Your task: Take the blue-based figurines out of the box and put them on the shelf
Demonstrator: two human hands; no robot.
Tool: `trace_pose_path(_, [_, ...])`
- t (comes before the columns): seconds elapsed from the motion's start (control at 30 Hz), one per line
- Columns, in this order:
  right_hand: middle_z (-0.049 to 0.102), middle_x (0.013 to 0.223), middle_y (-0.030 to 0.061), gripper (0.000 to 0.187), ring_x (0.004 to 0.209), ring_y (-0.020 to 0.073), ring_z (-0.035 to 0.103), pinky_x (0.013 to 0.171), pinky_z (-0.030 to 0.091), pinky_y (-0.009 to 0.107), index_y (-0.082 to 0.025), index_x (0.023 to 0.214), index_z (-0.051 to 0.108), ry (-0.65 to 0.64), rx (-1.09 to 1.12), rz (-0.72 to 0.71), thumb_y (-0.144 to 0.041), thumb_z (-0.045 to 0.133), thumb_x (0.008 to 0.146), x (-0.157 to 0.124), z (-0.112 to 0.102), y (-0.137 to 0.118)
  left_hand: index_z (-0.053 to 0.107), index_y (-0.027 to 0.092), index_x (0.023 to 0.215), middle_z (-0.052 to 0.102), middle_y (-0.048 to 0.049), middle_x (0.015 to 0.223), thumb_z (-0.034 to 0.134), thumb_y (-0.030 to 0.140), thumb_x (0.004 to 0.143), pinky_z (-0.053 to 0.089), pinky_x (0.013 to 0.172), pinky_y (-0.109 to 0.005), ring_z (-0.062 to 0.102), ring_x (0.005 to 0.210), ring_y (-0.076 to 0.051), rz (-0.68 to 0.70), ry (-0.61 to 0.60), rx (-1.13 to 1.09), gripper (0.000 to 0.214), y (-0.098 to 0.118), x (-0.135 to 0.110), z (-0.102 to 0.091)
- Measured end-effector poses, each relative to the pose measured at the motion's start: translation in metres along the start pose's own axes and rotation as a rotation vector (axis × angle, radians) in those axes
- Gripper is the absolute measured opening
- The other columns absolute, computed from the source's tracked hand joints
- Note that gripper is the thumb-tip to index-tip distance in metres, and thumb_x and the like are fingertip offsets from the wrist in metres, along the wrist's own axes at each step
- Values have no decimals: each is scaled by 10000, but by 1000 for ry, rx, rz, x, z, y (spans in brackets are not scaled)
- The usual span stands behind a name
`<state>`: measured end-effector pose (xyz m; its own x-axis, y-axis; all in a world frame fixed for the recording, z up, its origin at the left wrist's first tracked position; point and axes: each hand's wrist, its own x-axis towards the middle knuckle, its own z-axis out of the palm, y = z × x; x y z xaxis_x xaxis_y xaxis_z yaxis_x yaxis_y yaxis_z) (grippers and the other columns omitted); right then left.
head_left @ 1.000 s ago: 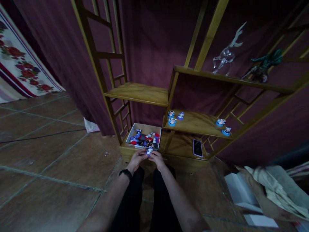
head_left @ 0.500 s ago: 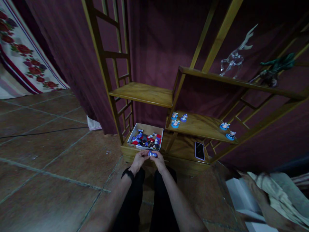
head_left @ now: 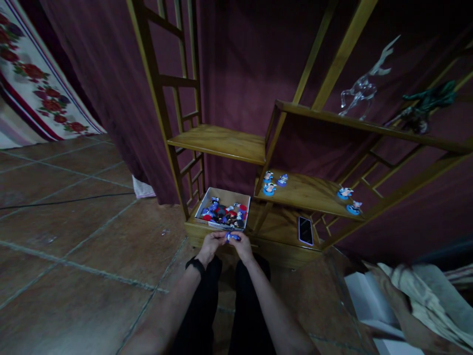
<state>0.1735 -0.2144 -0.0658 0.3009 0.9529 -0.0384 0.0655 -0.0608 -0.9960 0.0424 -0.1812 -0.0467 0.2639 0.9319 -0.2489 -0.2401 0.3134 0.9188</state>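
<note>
Between my two hands is a small purple-and-white figurine (head_left: pixel 232 237). The fingers of my left hand (head_left: pixel 212 244) pinch its left end, and my right hand (head_left: pixel 243 246) grips its right end. Just beyond my fingers, an open white box (head_left: pixel 204 201) holds several more small figurines in purple, red, black and white. On the low shelf to the right stand a purple figurine (head_left: pixel 283 179) and several blue-based ones, among them a figurine (head_left: pixel 269 188) near the left edge and another (head_left: pixel 354 207) at the right end.
A wooden display rack (head_left: pixel 218 143) fills the middle. A phone (head_left: pixel 305 230) lies on its bottom board. Higher up stand a clear glass deer (head_left: pixel 360 91) and a dark green figure (head_left: pixel 424 106). White boxes (head_left: pixel 369 301) and cloth (head_left: pixel 424 296) lie on the right.
The figurine has been turned a little between my fingers, so a different side shows. My hands stay in nearly the same place, and the view has shifted slightly.
</note>
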Motion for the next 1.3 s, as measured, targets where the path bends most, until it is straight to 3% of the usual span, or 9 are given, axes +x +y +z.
trace_pose_path(0.3, [660, 787, 18, 232, 740, 182, 585, 733, 457, 317, -199, 799, 673, -19, -14, -20, -287, 649, 586, 0, -4, -2, 689, 104, 673, 634, -38, 548, 711, 98, 502, 393, 520, -231, 519, 484, -111, 9, 4, 30, 172, 4, -4, 3])
trace_pose_path(0.47, [655, 854, 12, 295, 805, 191, 587, 781, 444, 320, -219, 887, 649, -47, 20, -25, -253, 628, 595, -1, -4, -3, 684, 112, 732, 632, -25, 574, 699, 79, 505, 382, 496, -212, 508, 471, -92, 14, 20, 6, 230, 6, -4, 5])
trace_pose_path(0.6, [647, 888, 15, 381, 820, 180, 586, 780, 443, 307, -212, 989, 596, -30, 126, 11, -232, 599, 609, -1, -2, -2, 683, 123, 777, 657, -42, 653, 709, 76, 507, 426, 549, -221, 573, 558, -116, -46, 69, -18, 276, 7, -4, 5])
trace_pose_path(0.8, [654, 884, 13, 279, 847, 174, 586, 828, 421, 307, -203, 902, 616, -31, 207, 18, -239, 588, 626, 1, -2, -5, 682, 122, 760, 675, -67, 706, 714, 87, 536, 480, 625, -245, 619, 642, -141, -127, 60, -71, 229, 11, -6, 4])
trace_pose_path(1.07, [648, 726, 1, 218, 723, 170, 579, 679, 446, 280, -186, 780, 664, -57, 175, 66, -332, 617, 624, -2, -3, -11, 675, 110, 762, 684, -83, 737, 710, 100, 574, 517, 688, -287, 637, 663, -151, -165, 19, -105, 192, 15, -8, 5])
trace_pose_path(1.3, [653, 771, 22, 283, 719, 166, 600, 649, 469, 276, -174, 783, 666, -34, 273, 169, -353, 680, 565, -3, -5, -13, 669, 113, 784, 687, -84, 750, 741, 144, 571, 524, 682, -278, 644, 655, -152, -184, -23, -101, 227, 11, -3, 2])
